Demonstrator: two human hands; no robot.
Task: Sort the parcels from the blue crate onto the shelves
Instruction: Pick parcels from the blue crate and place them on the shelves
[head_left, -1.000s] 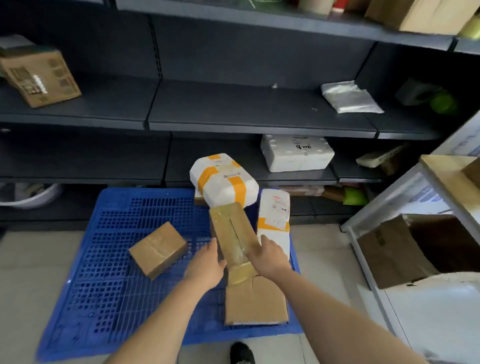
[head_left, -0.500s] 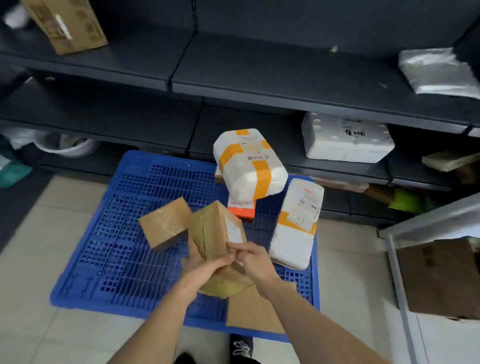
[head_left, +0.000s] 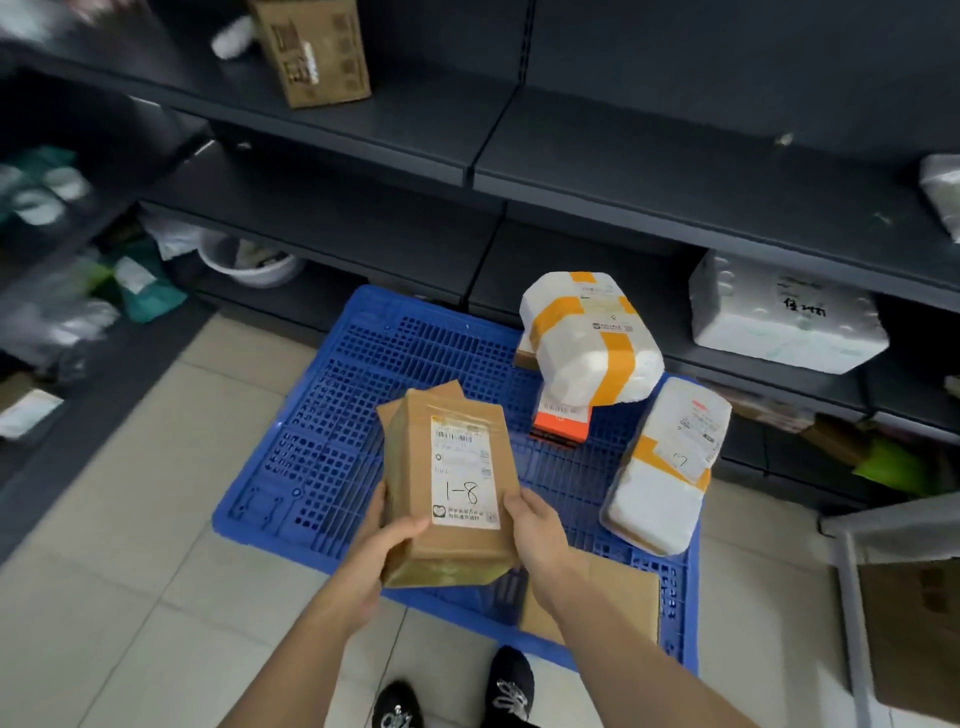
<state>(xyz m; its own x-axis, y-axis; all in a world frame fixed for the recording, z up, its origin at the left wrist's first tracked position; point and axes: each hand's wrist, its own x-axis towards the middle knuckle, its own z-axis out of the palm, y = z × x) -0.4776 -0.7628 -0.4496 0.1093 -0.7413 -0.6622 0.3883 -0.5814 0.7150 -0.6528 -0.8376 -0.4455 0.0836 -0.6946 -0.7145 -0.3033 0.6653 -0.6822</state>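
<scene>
Brown parcel (head_left: 452, 540), labelled 1-8, held over front edge of blue crate (head_left: 353, 415); left grip (head_left: 387, 545) and right grip (head_left: 535, 530) clasp its lower sides. White taped parcel (head_left: 587, 343) at crate's far right corner; shelves (head_left: 675, 171) beyond.

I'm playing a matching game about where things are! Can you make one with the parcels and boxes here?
Things:
1 brown parcel
2 foam box
3 printed cardboard box
4 long white parcel

Places:
A blue crate
B upper shelf
C left hand and right hand
D lower shelf

Pairs: 1-C, 2-D, 3-B, 4-A
</scene>
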